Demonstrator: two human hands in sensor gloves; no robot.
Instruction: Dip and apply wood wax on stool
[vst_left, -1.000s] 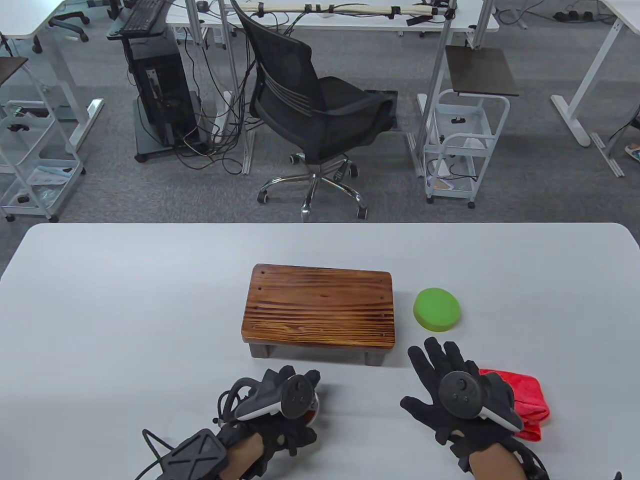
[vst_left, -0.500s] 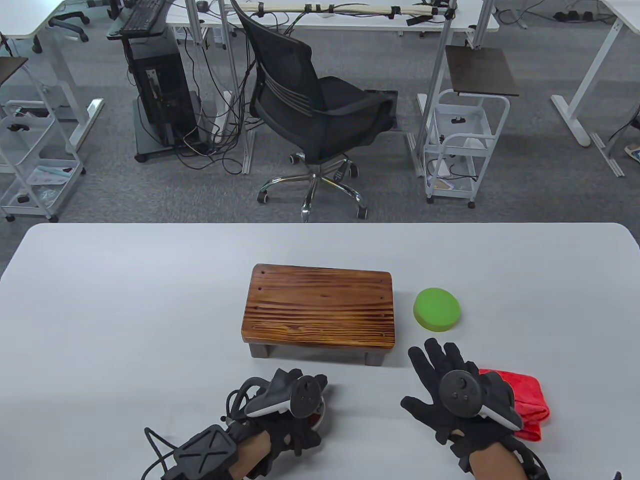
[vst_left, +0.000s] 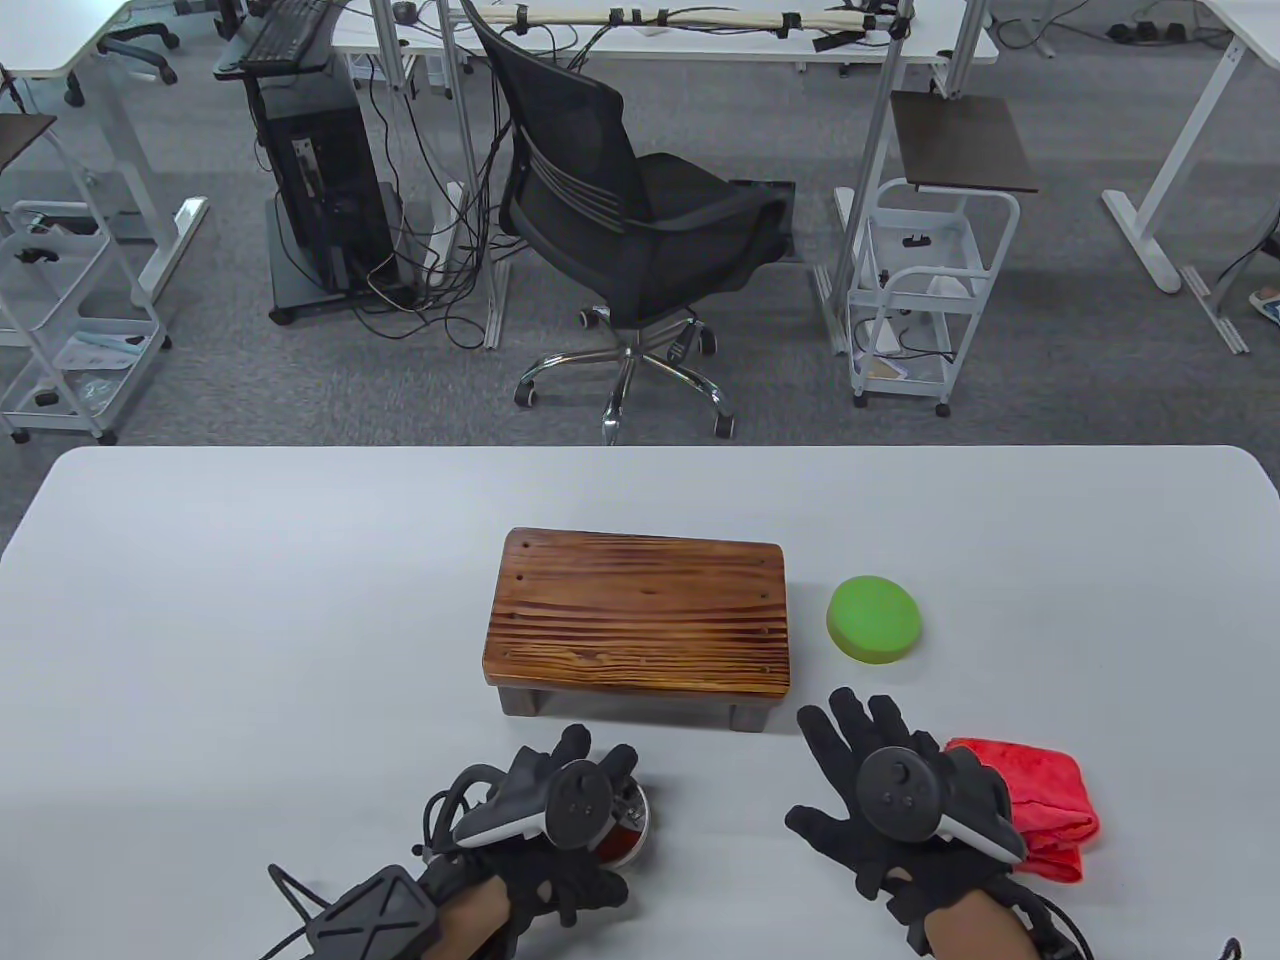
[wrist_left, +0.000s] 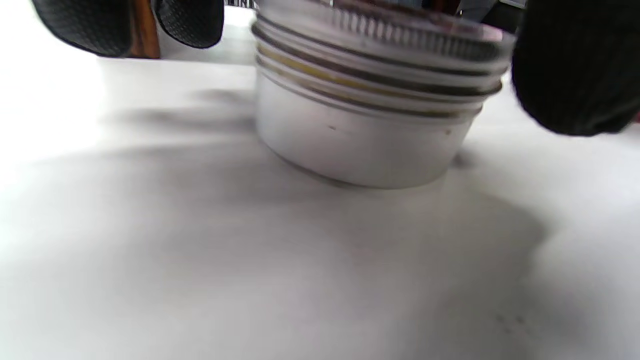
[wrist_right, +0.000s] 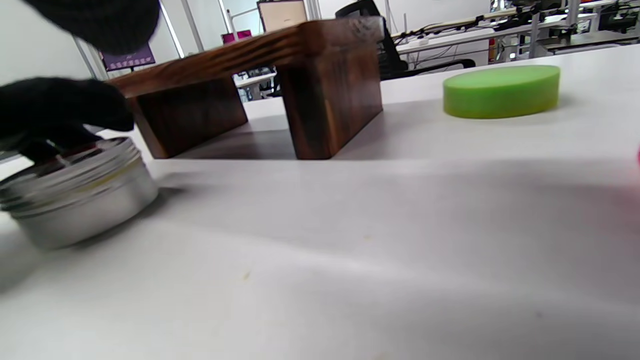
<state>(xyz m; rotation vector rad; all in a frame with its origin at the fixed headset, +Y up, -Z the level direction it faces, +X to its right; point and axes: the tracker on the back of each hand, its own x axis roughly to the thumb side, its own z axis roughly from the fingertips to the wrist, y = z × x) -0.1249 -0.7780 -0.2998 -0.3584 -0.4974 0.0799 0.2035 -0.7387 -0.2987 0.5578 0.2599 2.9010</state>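
The wax tin (vst_left: 625, 825) sits on the surface (vst_left: 250, 620) just in front of the stool (vst_left: 638, 615), left hand (vst_left: 560, 810) cupped over its lid, fingers curled round the rim. Right hand (vst_left: 890, 790) rests spread flat, holding nothing, red cloth (vst_left: 1040, 800) beside it, green sponge (vst_left: 875, 618) beyond. Risk: the tin could skid or spin on this smooth surface if the lid sticks. Whether the lid is loosened is hidden under the glove.
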